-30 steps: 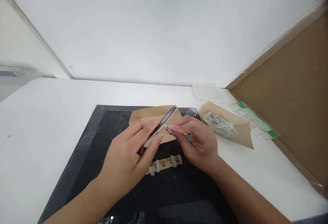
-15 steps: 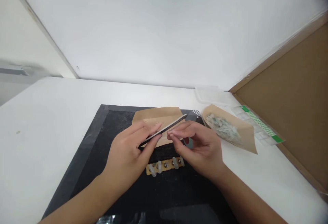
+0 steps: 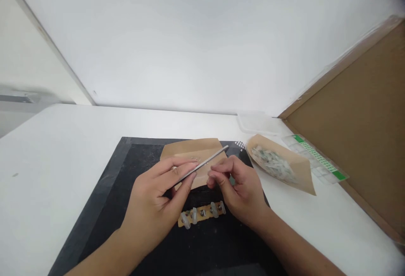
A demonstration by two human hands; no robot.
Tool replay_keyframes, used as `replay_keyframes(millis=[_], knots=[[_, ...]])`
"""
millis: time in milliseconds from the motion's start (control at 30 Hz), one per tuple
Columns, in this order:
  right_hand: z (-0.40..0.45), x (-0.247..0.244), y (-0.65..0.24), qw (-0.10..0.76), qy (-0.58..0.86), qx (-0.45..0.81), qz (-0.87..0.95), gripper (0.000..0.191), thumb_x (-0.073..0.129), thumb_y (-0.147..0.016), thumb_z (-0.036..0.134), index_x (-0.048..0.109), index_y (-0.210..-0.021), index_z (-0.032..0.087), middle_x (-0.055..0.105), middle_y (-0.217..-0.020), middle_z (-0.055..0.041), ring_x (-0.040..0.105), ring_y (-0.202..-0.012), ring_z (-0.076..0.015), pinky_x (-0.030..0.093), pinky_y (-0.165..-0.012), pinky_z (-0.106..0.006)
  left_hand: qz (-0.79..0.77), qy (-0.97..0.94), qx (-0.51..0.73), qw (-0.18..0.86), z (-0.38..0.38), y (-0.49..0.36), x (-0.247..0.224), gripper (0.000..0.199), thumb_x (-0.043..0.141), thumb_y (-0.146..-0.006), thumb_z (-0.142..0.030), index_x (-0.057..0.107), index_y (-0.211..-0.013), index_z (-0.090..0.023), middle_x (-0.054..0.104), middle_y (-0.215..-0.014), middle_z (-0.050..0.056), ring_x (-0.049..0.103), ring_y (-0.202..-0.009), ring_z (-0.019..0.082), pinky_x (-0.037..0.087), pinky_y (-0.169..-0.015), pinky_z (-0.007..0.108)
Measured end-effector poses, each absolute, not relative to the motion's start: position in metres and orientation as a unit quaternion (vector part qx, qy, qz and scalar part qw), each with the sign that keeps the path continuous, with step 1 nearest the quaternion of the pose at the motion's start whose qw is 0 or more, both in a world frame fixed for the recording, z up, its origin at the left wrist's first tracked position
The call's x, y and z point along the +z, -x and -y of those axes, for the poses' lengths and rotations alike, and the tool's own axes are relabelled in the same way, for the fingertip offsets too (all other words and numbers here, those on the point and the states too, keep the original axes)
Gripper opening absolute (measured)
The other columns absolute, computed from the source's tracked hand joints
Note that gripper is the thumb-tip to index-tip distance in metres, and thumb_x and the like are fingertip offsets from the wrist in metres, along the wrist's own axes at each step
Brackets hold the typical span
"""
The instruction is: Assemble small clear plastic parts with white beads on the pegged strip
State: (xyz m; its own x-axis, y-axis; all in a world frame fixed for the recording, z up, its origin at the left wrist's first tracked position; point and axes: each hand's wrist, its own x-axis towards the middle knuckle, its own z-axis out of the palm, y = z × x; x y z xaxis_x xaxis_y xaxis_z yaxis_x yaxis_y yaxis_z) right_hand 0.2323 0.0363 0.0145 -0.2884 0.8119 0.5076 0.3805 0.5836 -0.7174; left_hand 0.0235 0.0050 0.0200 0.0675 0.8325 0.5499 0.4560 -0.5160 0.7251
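My left hand [image 3: 160,194] pinches a thin, flat strip that looks like a nail file [image 3: 205,161] between thumb and fingers. The strip slants up to the right, its far end free. Just right of it, my right hand [image 3: 242,185] has thumb and fingertips pressed together; anything between them is too small to make out. Below the hands lies a tan strip [image 3: 202,214] carrying round metal pieces and several translucent, elongated pieces set across it. Behind the file, an open brown paper pouch [image 3: 193,145] rests on the black mat, with tiny clear bits on it.
To the right, another brown paper pouch [image 3: 300,168] holds many translucent slivers. A clear sheet with a green band [image 3: 319,158] lies beyond it, near a brown board [image 3: 354,99]. A clear plastic tray [image 3: 256,122] sits by the white wall. The black mat [image 3: 104,187] covers the table's middle.
The file has turned in my left hand, so its dark face shows less. My right hand has shifted slightly, leaving a small gap to the file. The whole view has tilted a little.
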Motion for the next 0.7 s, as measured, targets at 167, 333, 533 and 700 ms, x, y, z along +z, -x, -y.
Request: replay_keyframes(millis=[167, 333, 533, 700], knots=[[-0.039, 0.017, -0.231, 0.446, 0.405, 0.153, 0.784, 0.013, 0.062, -0.103, 0.021, 0.059, -0.091, 0.025, 0.074, -0.076, 0.0042, 0.073, -0.071, -0.0143, 0.052, -0.065, -0.027, -0.436, -0.723, 0.504, 0.182, -0.005, -0.026, 0.017, 0.030, 0.066, -0.099, -0.014, 0.080, -0.122, -0.027, 0.082, -0.110, 0.004, 0.079, -0.100, 0.016, 0.064, -0.092, 0.024], [-0.038, 0.012, -0.223, 0.442, 0.421, 0.058, 0.790, 0.011, 0.058, -0.103, 0.019, 0.059, -0.094, 0.025, 0.073, -0.077, 0.0008, 0.071, -0.071, -0.0179, 0.051, -0.065, -0.031, -0.439, -0.717, 0.506, 0.196, -0.002, -0.031, 0.017, 0.029, 0.064, -0.101, -0.015, 0.080, -0.123, -0.027, 0.078, -0.083, 0.000, 0.075, -0.071, 0.010, 0.063, -0.070, 0.017], [-0.045, 0.007, -0.214, 0.463, 0.382, -0.061, 0.797, 0.012, 0.060, -0.101, 0.015, 0.055, -0.096, 0.025, 0.072, -0.077, -0.0018, 0.065, -0.067, -0.0196, 0.046, -0.065, -0.034, -0.468, -0.707, 0.497, 0.182, 0.003, -0.031, 0.021, 0.027, 0.064, -0.101, -0.018, 0.081, -0.121, -0.027, 0.074, -0.076, 0.000, 0.071, -0.066, 0.012, 0.061, -0.063, 0.020], [-0.047, 0.003, -0.211, 0.432, 0.345, -0.028, 0.832, 0.017, 0.059, -0.100, 0.012, 0.052, -0.093, 0.025, 0.069, -0.073, 0.0003, 0.063, -0.066, -0.0184, 0.043, -0.065, -0.034, -0.484, -0.714, 0.483, 0.150, 0.000, -0.027, 0.018, 0.023, 0.064, -0.101, -0.021, 0.083, -0.113, -0.027, 0.080, -0.086, 0.002, 0.076, -0.073, 0.016, 0.066, -0.076, 0.028]])
